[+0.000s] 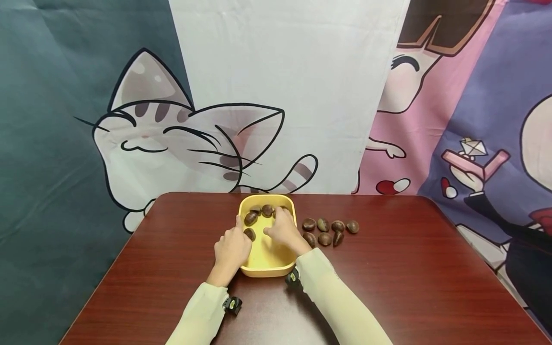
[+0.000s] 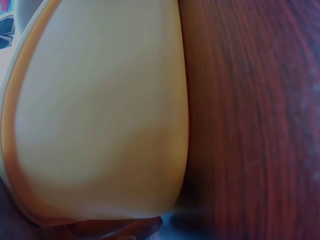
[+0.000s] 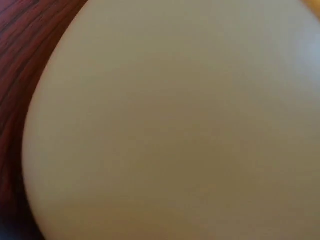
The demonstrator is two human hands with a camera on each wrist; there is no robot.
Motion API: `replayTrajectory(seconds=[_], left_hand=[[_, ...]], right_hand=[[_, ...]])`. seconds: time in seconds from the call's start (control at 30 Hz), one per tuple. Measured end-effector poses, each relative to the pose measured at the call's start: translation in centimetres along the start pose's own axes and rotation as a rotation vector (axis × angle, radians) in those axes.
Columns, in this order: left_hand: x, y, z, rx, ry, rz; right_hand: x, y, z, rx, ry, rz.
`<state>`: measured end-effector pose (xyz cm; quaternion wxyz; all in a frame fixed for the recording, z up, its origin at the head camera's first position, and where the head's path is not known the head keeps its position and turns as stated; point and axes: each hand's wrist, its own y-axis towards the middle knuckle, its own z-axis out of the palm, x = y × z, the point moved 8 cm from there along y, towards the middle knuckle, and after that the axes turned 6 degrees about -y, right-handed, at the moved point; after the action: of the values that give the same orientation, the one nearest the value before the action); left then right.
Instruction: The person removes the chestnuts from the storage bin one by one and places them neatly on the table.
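Observation:
A yellow plastic box (image 1: 267, 273) stands on the table with several brown chestnuts (image 1: 251, 218) in its far and left parts. My left hand (image 1: 233, 247) grips the box's left wall, its index finger stretched along the rim. In the left wrist view the box's outer wall (image 2: 100, 100) fills much of the picture, with fingers (image 2: 115, 228) at its lower end. Inside the box, my right hand (image 1: 284, 232) reaches to the far right corner, thumb spread from the fingers. Its fingers partly cover chestnuts there. Only the box's blurred wall (image 3: 170, 120) shows closely in the right wrist view.
Right of the box, several more chestnuts (image 1: 325, 239) lie in two rough rows on the dark red wooden table (image 1: 409, 268). A cloth backdrop (image 1: 284, 57) with cartoon figures hangs behind the table's far edge. Each wrist carries a small black camera (image 1: 233, 304).

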<state>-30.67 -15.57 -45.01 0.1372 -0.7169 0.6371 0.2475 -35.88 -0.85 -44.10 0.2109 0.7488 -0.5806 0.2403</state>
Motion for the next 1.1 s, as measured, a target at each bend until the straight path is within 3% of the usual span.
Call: replayTrajectory(seconds=[0.23, 0.63, 0.83, 1.1], left_hand=[[-0.1, 0.0, -0.3, -0.016, 0.005, 0.021], [0.1, 0.0, -0.1, 0.002, 0.006, -0.006], [-0.1, 0.0, -0.3, -0.009, 0.011, 0.015], [-0.1, -0.1, -0.1, -0.009, 0.008, 0.020]], right_hand=[[-0.3, 0.1, 0.8, 0.035, -0.062, 0.027], [-0.2, -0.2, 2.1, 0.075, -0.128, -0.026], [-0.2, 0.1, 2.2, 0.033, -0.081, -0.029], [-0.1, 0.1, 2.3, 0.015, -0.109, -0.055]])
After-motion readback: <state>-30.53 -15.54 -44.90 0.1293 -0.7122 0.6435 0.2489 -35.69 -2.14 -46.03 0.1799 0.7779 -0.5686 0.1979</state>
